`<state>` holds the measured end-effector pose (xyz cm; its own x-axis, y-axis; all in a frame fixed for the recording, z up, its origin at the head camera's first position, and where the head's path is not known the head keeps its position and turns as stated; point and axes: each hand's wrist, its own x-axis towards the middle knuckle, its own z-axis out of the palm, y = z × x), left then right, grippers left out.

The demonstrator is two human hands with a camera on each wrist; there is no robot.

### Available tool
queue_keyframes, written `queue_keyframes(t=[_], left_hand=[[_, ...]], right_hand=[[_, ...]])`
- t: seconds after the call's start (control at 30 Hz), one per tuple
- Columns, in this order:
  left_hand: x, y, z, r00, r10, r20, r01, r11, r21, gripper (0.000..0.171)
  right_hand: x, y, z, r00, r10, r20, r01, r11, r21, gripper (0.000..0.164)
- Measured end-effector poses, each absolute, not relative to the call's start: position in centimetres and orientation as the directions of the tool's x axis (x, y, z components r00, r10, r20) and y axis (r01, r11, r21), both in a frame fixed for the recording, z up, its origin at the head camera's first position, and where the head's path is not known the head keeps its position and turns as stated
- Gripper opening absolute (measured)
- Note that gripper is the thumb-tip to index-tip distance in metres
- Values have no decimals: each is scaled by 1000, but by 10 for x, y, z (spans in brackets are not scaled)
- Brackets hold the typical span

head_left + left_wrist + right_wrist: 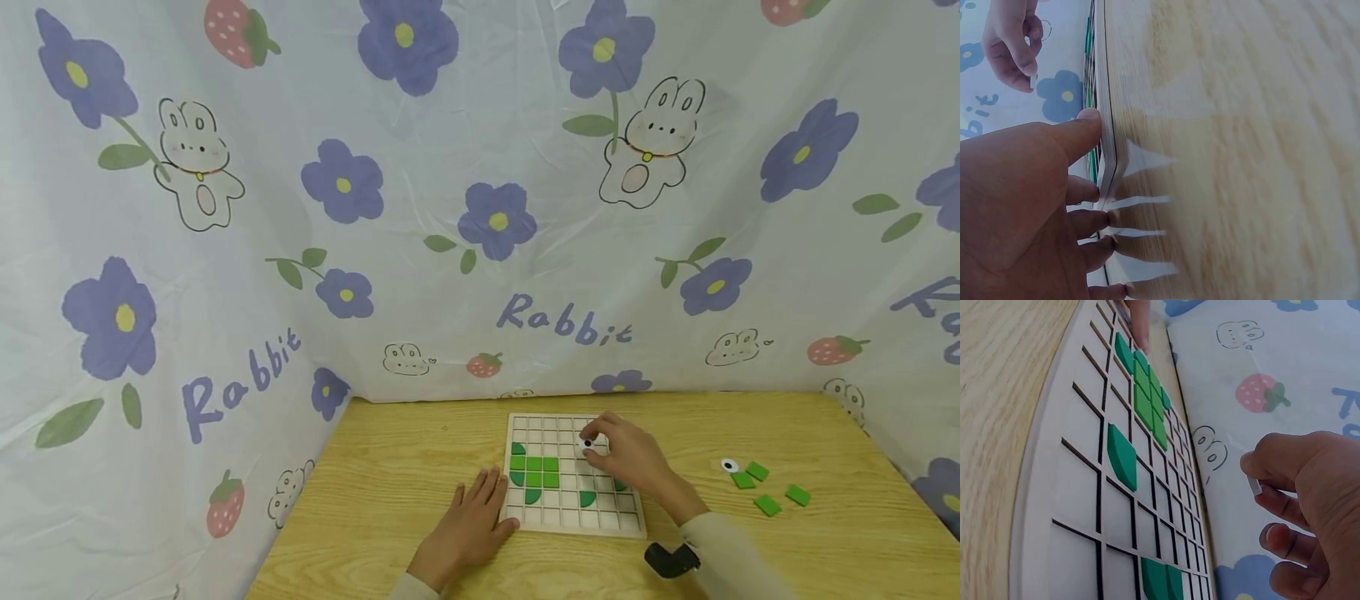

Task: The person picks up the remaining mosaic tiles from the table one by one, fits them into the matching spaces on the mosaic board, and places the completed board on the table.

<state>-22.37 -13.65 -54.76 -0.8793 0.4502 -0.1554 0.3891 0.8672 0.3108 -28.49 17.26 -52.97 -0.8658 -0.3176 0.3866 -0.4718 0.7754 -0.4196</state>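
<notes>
gridded board (pixel 551 514): green squares (pixel 533 479) in left-side cells, dark green quarter-rounds (pixel 587 499) in others. right hand (pixel 630 450) pinches eye tile (pixel 587 444) above far half, hiding some cells. left hand (pixel 471 517), fingers extended, touches left rim. loose squares (pixel 767 505), second eye disc (pixel 729 466) right of board.

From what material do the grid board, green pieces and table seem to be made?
Grid board: probably wood, matte; its frame is pale, without clear shine.
Green pieces: painted wood or plastic, I cannot tell; smooth, evenly coloured, no visible grain.
Table: wood or wood-look laminate, slightly glossy; grain streaks and reflections show.
</notes>
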Motion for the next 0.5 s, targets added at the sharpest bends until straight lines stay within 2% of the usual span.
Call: queue_keyframes(t=[0.5], left_hand=[[-224,-137,-548,-878,451,-159,388,867,313,75]], right_hand=[[-290,151,-548,-906,-313,285,-415,787,-457,19]])
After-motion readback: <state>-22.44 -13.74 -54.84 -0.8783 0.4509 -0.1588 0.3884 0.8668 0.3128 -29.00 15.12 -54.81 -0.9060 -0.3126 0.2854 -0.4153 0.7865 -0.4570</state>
